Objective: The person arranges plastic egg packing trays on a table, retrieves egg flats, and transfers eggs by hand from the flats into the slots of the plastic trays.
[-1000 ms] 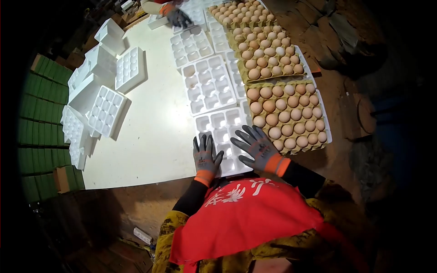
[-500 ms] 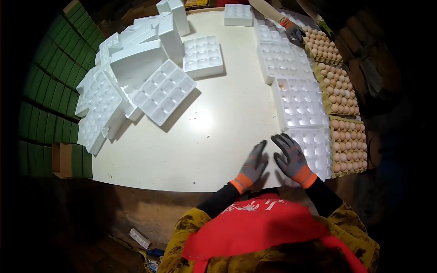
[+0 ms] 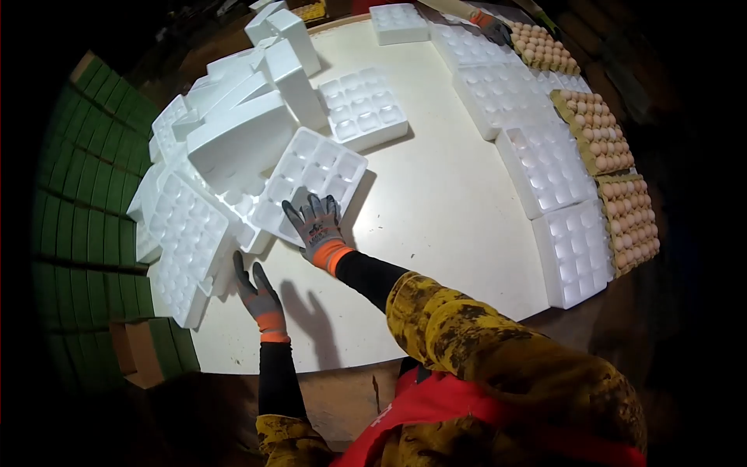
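The fingers [image 3: 315,205] of the right hand [image 3: 319,232] are spread wide on the near side of a white tray [image 3: 320,159], seemingly laid over it rather than closed round a wall; those of the left hand [image 3: 263,302] are parted and hold nothing, just beside the pile [image 3: 243,146] and apart from the tray.

The worktop [image 3: 436,218] carries everything at risk. Its left half bears the pile, jumbled and partly leaning, so a shove there could send pieces sliding toward the left edge and the green boxes [image 3: 85,226] beyond it. One tall block [image 3: 299,86] stands on end toward the far edge; a knock from below could topple it.

Along the right edge runs a row of trays [image 3: 545,171], with flats [image 3: 573,127] outside it. Pushing the row outward could crowd the flats off that edge.

The tray itself lies left of the worktop's middle, at the pile's near right side. Whether it sits flat or leans on its neighbour I cannot tell. Pressed on one side only, light as it looks, it might skid or tip.

At the far right corner another person's hand [image 3: 492,29] works by the flats; a bump there could crack eggs [image 3: 630,226].
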`<action>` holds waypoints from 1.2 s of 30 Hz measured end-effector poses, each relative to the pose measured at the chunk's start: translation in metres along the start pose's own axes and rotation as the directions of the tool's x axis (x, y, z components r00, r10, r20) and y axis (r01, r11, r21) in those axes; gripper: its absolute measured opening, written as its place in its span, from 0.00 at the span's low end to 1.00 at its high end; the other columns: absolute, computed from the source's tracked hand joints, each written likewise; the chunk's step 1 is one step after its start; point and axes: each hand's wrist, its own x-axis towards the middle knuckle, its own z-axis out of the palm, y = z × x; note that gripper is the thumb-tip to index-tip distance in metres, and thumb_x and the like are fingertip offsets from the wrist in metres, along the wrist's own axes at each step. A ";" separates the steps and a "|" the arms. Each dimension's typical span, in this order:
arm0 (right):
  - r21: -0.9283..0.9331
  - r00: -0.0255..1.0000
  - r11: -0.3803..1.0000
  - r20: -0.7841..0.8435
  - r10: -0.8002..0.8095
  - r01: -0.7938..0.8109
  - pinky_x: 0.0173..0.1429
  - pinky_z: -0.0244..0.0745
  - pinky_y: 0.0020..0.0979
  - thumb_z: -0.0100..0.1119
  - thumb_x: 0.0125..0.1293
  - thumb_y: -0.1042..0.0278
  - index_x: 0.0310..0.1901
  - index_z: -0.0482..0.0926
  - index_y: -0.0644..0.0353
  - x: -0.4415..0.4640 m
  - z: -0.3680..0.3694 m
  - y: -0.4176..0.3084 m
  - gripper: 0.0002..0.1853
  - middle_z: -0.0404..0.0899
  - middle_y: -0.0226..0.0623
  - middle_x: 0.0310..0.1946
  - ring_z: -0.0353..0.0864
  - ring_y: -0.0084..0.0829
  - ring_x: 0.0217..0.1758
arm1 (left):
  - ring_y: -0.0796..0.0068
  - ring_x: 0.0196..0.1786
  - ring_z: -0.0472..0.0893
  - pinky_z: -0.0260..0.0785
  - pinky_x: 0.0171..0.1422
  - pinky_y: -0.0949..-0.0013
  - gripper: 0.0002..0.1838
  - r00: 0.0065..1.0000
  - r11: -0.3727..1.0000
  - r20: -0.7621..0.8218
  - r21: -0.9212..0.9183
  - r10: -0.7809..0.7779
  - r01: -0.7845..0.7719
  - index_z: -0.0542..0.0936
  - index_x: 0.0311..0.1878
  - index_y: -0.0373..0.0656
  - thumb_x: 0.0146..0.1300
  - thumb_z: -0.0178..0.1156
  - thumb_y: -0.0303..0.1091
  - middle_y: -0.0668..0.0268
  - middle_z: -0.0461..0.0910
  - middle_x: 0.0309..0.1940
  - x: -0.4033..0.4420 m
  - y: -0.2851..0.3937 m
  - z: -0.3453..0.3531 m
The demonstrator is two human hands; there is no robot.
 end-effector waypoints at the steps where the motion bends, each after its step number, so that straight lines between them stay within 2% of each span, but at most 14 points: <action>1: 0.064 0.999 0.997 0.032 -0.044 0.042 0.79 0.38 0.66 0.63 0.60 0.55 0.82 0.42 0.46 -0.013 -0.013 0.011 0.52 0.55 0.52 0.77 0.48 0.55 0.83 | 0.63 0.72 0.70 0.59 0.76 0.63 0.26 0.999 0.999 -0.004 -0.011 0.042 -0.042 0.66 0.74 0.35 0.77 0.53 0.33 0.55 0.68 0.73 0.016 0.007 0.006; 2: 0.094 0.987 0.991 -0.133 -0.086 0.099 0.79 0.40 0.66 0.62 0.61 0.55 0.81 0.45 0.46 -0.040 -0.016 0.028 0.50 0.58 0.49 0.76 0.50 0.54 0.82 | 0.63 0.72 0.70 0.60 0.75 0.63 0.25 0.995 0.987 -0.056 -0.138 0.078 -0.085 0.67 0.73 0.35 0.78 0.52 0.34 0.56 0.69 0.72 0.027 0.017 0.017; 4: 0.006 0.977 0.977 0.016 -0.213 0.213 0.80 0.40 0.64 0.61 0.63 0.54 0.81 0.49 0.45 -0.094 -0.071 0.070 0.47 0.61 0.45 0.75 0.49 0.53 0.82 | 0.64 0.72 0.70 0.60 0.76 0.62 0.24 0.982 0.982 -0.029 -0.039 0.185 -0.186 0.67 0.73 0.35 0.77 0.52 0.32 0.57 0.70 0.71 0.051 0.039 0.039; 6: -0.019 0.955 0.956 0.051 -0.291 0.293 0.82 0.40 0.61 0.60 0.63 0.57 0.80 0.52 0.44 -0.158 -0.078 0.127 0.44 0.62 0.39 0.76 0.49 0.51 0.83 | 0.58 0.71 0.70 0.60 0.76 0.59 0.23 0.965 0.956 0.073 -0.178 0.250 -0.235 0.69 0.71 0.38 0.75 0.54 0.30 0.55 0.71 0.69 0.065 0.055 0.083; 10: -0.119 0.927 0.962 0.318 -0.196 0.245 0.84 0.44 0.55 0.54 0.64 0.71 0.78 0.58 0.40 -0.244 -0.104 0.223 0.39 0.60 0.34 0.78 0.49 0.48 0.83 | 0.51 0.74 0.66 0.56 0.78 0.52 0.33 0.799 0.812 0.365 0.163 0.479 -0.561 0.67 0.74 0.44 0.66 0.62 0.37 0.55 0.68 0.72 0.087 0.060 0.208; 12: -0.245 0.959 0.959 0.273 -0.074 0.144 0.83 0.46 0.52 0.50 0.65 0.75 0.78 0.57 0.40 -0.255 -0.116 0.242 0.38 0.58 0.33 0.79 0.49 0.48 0.83 | 0.50 0.77 0.60 0.48 0.81 0.51 0.42 0.764 0.675 0.485 0.393 0.424 -0.624 0.60 0.78 0.47 0.62 0.65 0.43 0.56 0.64 0.74 0.099 0.087 0.257; 14: -0.174 0.967 0.983 0.253 -0.017 0.063 0.84 0.45 0.51 0.47 0.65 0.77 0.78 0.57 0.41 -0.256 -0.105 0.260 0.39 0.57 0.33 0.79 0.48 0.48 0.83 | 0.50 0.72 0.67 0.56 0.76 0.51 0.36 0.747 0.599 0.442 0.447 0.497 -0.664 0.69 0.72 0.49 0.60 0.66 0.44 0.57 0.70 0.68 0.113 0.082 0.303; 17: 0.007 0.992 0.998 0.103 -0.069 0.068 0.85 0.41 0.51 0.44 0.63 0.79 0.78 0.59 0.42 -0.259 -0.077 0.285 0.39 0.56 0.35 0.79 0.47 0.49 0.84 | 0.53 0.60 0.77 0.66 0.64 0.51 0.21 0.764 0.561 0.614 0.569 0.197 -0.602 0.80 0.56 0.51 0.59 0.67 0.42 0.59 0.77 0.55 0.128 0.102 0.320; 21: 0.060 0.999 0.998 -0.036 -0.019 0.021 0.85 0.39 0.51 0.40 0.61 0.82 0.78 0.59 0.44 -0.219 -0.085 0.318 0.41 0.57 0.37 0.79 0.47 0.52 0.83 | 0.53 0.46 0.81 0.71 0.49 0.53 0.09 0.755 0.661 0.503 0.401 0.420 -0.635 0.85 0.41 0.50 0.58 0.68 0.39 0.58 0.81 0.41 0.120 0.116 0.292; 23: 0.020 0.998 0.998 -0.020 -0.053 0.054 0.85 0.39 0.52 0.42 0.62 0.80 0.78 0.59 0.44 -0.185 -0.085 0.341 0.40 0.57 0.35 0.79 0.45 0.50 0.83 | 0.54 0.48 0.80 0.70 0.49 0.53 0.10 0.763 0.711 0.290 0.280 0.578 -0.645 0.84 0.45 0.51 0.60 0.67 0.36 0.60 0.81 0.43 0.095 0.114 0.257; 25: -0.003 0.999 0.999 0.013 -0.042 0.042 0.84 0.39 0.53 0.44 0.64 0.79 0.78 0.58 0.43 -0.151 -0.091 0.355 0.39 0.55 0.34 0.80 0.44 0.50 0.84 | 0.55 0.52 0.79 0.71 0.53 0.55 0.16 0.811 0.780 0.206 0.225 0.547 -0.583 0.85 0.50 0.51 0.58 0.70 0.27 0.60 0.79 0.45 0.059 0.132 0.208; 31: -0.016 0.981 0.981 -0.024 0.193 -0.194 0.85 0.37 0.52 0.44 0.65 0.76 0.77 0.60 0.38 -0.045 -0.104 0.404 0.37 0.54 0.28 0.81 0.43 0.49 0.84 | 0.53 0.52 0.75 0.71 0.54 0.55 0.22 0.835 0.868 0.400 0.161 0.377 -0.469 0.85 0.52 0.49 0.53 0.66 0.18 0.55 0.76 0.49 -0.077 0.155 0.118; 33: 0.058 0.978 0.977 -0.005 0.207 -0.206 0.85 0.38 0.50 0.47 0.62 0.77 0.76 0.62 0.37 -0.032 -0.107 0.411 0.39 0.54 0.28 0.80 0.44 0.48 0.84 | 0.52 0.49 0.77 0.73 0.51 0.53 0.25 0.738 0.830 0.541 0.123 0.403 -0.544 0.86 0.51 0.47 0.46 0.69 0.17 0.54 0.77 0.47 -0.130 0.156 0.104; 36: 0.315 0.982 0.938 -0.074 0.176 -0.144 0.85 0.41 0.45 0.52 0.58 0.77 0.75 0.64 0.39 -0.046 -0.114 0.415 0.40 0.58 0.33 0.79 0.45 0.47 0.84 | 0.58 0.40 0.80 0.71 0.46 0.54 0.20 0.569 0.800 0.672 -0.059 0.474 -0.597 0.88 0.46 0.53 0.45 0.74 0.31 0.61 0.80 0.40 -0.192 0.162 0.108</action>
